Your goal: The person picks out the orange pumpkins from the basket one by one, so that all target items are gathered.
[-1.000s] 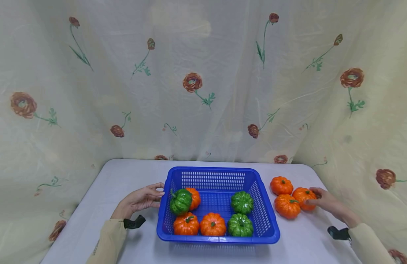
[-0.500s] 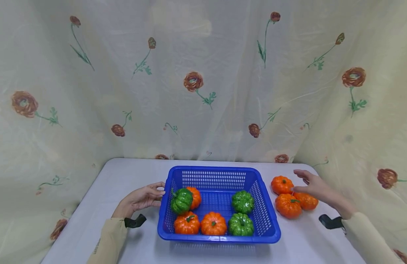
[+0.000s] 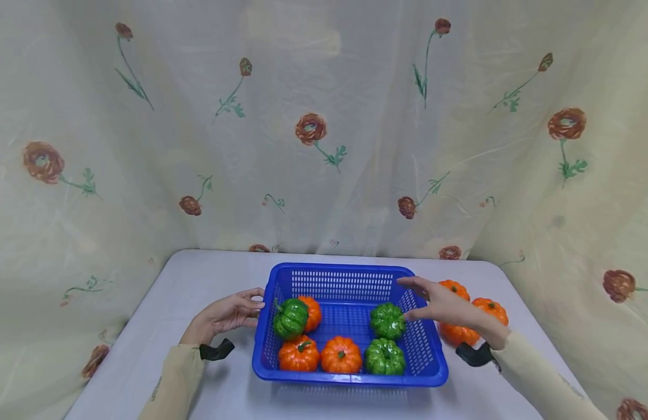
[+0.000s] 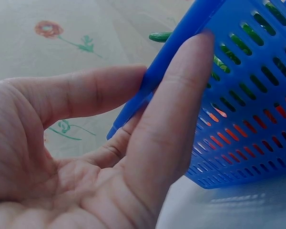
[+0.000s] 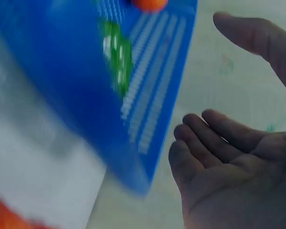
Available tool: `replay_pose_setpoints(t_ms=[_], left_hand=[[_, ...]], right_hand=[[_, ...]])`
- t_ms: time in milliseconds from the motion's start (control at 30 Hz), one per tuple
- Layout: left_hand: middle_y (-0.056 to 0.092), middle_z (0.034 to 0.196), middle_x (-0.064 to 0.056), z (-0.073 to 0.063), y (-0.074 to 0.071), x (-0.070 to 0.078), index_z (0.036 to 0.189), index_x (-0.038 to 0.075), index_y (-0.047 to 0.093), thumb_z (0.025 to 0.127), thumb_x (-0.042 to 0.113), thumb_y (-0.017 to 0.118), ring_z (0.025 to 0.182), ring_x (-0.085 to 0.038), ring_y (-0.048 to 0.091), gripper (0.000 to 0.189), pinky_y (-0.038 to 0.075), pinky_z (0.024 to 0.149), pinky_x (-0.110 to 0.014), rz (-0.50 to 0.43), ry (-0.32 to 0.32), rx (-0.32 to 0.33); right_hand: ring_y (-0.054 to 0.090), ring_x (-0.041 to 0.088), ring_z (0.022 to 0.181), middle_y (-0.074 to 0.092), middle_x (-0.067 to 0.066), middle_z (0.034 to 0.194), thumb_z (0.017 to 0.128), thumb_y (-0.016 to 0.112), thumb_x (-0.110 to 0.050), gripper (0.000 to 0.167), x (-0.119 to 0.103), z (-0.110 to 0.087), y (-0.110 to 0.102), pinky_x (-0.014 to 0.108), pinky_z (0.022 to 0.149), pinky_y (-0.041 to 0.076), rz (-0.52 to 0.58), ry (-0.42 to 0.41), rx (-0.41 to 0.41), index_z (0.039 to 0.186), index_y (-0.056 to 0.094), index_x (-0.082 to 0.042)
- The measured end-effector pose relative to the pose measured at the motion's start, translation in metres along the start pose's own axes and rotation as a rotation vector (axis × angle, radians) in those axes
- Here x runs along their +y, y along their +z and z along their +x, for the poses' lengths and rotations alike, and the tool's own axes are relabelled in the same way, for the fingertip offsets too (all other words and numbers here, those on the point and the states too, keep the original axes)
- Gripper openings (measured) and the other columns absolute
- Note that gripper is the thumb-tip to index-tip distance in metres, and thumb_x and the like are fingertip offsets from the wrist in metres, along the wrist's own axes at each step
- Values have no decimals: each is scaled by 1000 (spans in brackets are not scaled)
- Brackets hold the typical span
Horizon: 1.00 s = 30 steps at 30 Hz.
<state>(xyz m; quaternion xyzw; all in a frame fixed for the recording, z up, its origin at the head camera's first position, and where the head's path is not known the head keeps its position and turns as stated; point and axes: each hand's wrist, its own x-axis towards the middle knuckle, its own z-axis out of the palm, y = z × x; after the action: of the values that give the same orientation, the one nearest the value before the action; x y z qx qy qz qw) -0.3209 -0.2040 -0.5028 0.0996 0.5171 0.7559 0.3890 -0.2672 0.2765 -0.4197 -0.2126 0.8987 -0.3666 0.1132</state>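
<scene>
The blue basket (image 3: pixel 350 379) is sitting mid-table, its long near side facing the person; inside it, along the right, a far green pumpkin (image 3: pixel 388 321) and a near green pumpkin (image 3: pixel 385 356) are lying in line; two orange pumpkins (image 3: pixel 342 355) are lying along the near side; at the left, a third green pumpkin (image 3: pixel 290 319) is partly covering another orange pumpkin (image 3: pixel 313 314), and whether it is resting on it I cannot tell. Outside the right wall, three loose orange pumpkins (image 3: pixel 490 311) are sitting close together on the table (image 3: pixel 213 274), two of them partly hidden.

For neat handling, the left hand (image 3: pixel 226 315) should be pinching just firmly enough to steady the basket, without tilting it; the right hand (image 3: pixel 445 302) should be clearing the rim, and any grasp should be taking a pumpkin round its widest part, not by the stalk.

The left hand is gripping the left rim, thumb and fingers lying on opposite sides; the right hand is hovering over the right wall, holding nothing, its thumb and fingers spreading apart; in the head view its thumb is showing just beside the far green pumpkin, apparently not touching; beyond the table, a flowered cloth (image 3: pixel 355 192) is hanging.
</scene>
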Motion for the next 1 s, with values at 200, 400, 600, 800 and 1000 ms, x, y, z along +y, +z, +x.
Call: replay_pose_setpoints(t_ms=[200, 400, 600, 800, 1000], left_hand=[[64, 105, -6, 0, -1, 0, 117, 11, 43, 97, 1, 47, 94, -17, 64, 22, 59, 81, -34, -3, -5, 33], [64, 105, -8, 0, 0, 0, 117, 9, 43, 97, 1, 49, 94, -19, 65, 23, 59, 81, -35, -13, -19, 72], [64, 103, -6, 2, 2, 1, 117, 10, 42, 97, 0, 47, 92, -17, 64, 23, 59, 80, -33, 6, -20, 55], [64, 102, -6, 2, 3, 2, 117, 9, 42, 98, -1, 44, 91, -17, 65, 22, 60, 78, -33, 7, -9, 38], [64, 101, -5, 0, 2, 1, 116, 9, 42, 97, 0, 45, 90, -16, 64, 21, 60, 78, -31, 15, -6, 29]], right_hand=[[41, 38, 136, 46, 18, 145, 80, 78, -30, 74, -25, 27, 36, 57, 111, 33, 22, -40, -212, 141, 44, -5], [45, 34, 133, 50, 14, 142, 78, 79, -22, 68, -45, 49, 67, 52, 112, 35, -27, -56, -374, 137, 48, -6], [47, 26, 131, 53, 9, 140, 75, 79, -14, 70, -57, 57, 89, 45, 112, 38, -79, -4, -497, 137, 48, -5], [52, 14, 117, 58, -2, 127, 71, 83, -18, 70, -63, 58, 102, 36, 107, 42, -191, 10, -513, 134, 52, -12], [52, 10, 113, 58, -6, 123, 71, 84, -18, 70, -64, 59, 106, 34, 106, 43, -236, 23, -516, 133, 52, -16]])
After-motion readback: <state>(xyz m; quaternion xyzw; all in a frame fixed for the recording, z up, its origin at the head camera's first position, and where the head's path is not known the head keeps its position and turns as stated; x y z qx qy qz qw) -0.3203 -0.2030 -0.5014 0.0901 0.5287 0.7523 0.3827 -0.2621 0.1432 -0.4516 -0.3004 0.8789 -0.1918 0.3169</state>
